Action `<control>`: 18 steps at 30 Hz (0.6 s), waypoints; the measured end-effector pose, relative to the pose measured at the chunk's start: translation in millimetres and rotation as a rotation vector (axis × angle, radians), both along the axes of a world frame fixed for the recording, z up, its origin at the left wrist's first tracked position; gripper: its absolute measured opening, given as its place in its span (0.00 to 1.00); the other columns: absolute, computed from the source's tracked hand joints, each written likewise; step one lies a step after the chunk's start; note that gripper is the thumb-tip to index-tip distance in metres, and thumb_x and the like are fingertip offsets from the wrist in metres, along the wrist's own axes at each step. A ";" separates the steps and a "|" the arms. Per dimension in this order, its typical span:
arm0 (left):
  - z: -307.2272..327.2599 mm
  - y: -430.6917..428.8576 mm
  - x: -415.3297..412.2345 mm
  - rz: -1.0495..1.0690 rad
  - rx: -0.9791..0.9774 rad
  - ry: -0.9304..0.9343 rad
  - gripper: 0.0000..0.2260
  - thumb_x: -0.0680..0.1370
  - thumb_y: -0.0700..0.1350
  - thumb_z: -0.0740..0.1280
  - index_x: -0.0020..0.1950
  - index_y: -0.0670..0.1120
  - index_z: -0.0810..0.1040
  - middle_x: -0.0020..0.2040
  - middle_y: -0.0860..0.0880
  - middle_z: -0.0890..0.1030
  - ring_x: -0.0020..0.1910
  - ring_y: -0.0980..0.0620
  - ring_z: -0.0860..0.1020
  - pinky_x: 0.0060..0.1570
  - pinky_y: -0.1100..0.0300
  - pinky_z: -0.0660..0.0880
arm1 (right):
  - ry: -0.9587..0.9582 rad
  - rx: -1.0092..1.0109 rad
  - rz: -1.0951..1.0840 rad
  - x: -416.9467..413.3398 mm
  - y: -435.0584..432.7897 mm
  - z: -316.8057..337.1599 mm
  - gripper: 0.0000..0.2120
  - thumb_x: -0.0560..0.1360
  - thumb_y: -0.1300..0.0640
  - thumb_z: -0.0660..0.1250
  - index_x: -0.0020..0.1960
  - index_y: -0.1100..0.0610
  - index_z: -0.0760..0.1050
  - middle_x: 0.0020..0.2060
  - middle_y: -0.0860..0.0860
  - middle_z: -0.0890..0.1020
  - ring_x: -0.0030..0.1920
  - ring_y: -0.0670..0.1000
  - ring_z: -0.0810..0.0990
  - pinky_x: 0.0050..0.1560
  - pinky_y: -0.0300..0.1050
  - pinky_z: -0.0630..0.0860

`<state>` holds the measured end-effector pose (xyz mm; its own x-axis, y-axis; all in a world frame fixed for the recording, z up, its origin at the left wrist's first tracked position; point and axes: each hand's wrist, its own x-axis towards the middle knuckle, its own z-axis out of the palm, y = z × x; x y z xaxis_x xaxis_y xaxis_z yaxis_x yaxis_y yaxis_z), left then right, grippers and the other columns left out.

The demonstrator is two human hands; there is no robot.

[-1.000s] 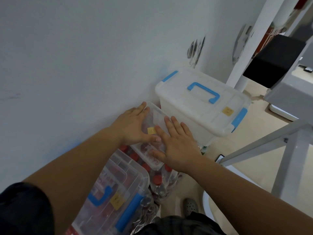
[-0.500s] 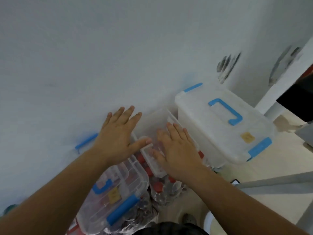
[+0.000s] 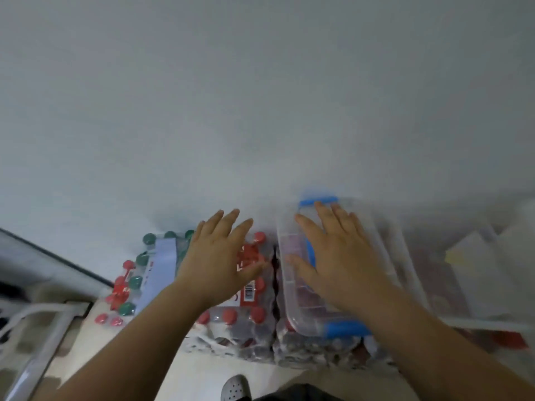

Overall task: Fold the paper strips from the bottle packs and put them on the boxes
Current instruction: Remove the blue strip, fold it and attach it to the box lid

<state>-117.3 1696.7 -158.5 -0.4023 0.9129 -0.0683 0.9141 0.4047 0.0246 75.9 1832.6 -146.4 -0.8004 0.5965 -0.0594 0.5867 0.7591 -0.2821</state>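
Note:
My left hand (image 3: 220, 256) hovers with spread fingers over a shrink-wrapped pack of red-capped bottles (image 3: 246, 322) that carries a red paper strip (image 3: 249, 273) with a barcode. My right hand (image 3: 335, 256) is spread flat over the lid of a clear box with blue handle and latches (image 3: 292, 299), which sits on more wrapped bottles. Further left stands a pack of green-capped bottles (image 3: 139, 261) with a white paper strip (image 3: 160, 267) across its top. The view is blurred.
A pale wall (image 3: 260, 96) rises right behind the packs. Another clear box (image 3: 463, 279) with a small yellow piece on it lies to the right. A white frame (image 3: 40, 322) stands at the left, and a grey shoe (image 3: 236, 387) shows on the floor below.
The view has swung left. Both hands have left the small clear box and moved left; the left hand is now over the red-capped pack, the right over the blue-handled box.

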 end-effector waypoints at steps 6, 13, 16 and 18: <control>-38.0 -75.1 -86.4 0.037 -0.092 -0.067 0.42 0.70 0.75 0.55 0.80 0.59 0.52 0.82 0.50 0.53 0.80 0.44 0.50 0.78 0.41 0.51 | -0.046 -0.052 0.040 -105.1 -65.8 -11.9 0.36 0.77 0.29 0.52 0.80 0.43 0.51 0.83 0.52 0.50 0.82 0.58 0.46 0.81 0.58 0.45; -77.5 -125.1 -196.4 0.054 -0.161 -0.113 0.40 0.72 0.72 0.59 0.79 0.55 0.55 0.81 0.48 0.57 0.79 0.43 0.55 0.76 0.42 0.56 | -0.141 -0.099 0.067 -205.1 -123.8 -42.7 0.35 0.77 0.32 0.57 0.79 0.44 0.56 0.81 0.53 0.56 0.80 0.58 0.53 0.80 0.57 0.50; -85.3 -128.8 -225.3 0.060 -0.140 -0.184 0.38 0.74 0.68 0.62 0.79 0.54 0.56 0.80 0.48 0.59 0.78 0.44 0.59 0.76 0.44 0.59 | -0.217 -0.158 0.060 -235.6 -131.1 -53.0 0.33 0.79 0.35 0.58 0.80 0.45 0.56 0.81 0.53 0.55 0.80 0.58 0.52 0.81 0.56 0.50; -89.2 -123.4 -239.9 0.092 -0.073 -0.291 0.35 0.75 0.63 0.66 0.78 0.54 0.58 0.79 0.49 0.63 0.75 0.45 0.63 0.74 0.48 0.63 | -0.229 -0.210 0.062 -254.8 -134.3 -59.9 0.30 0.81 0.39 0.59 0.80 0.46 0.57 0.80 0.52 0.58 0.79 0.57 0.55 0.80 0.53 0.53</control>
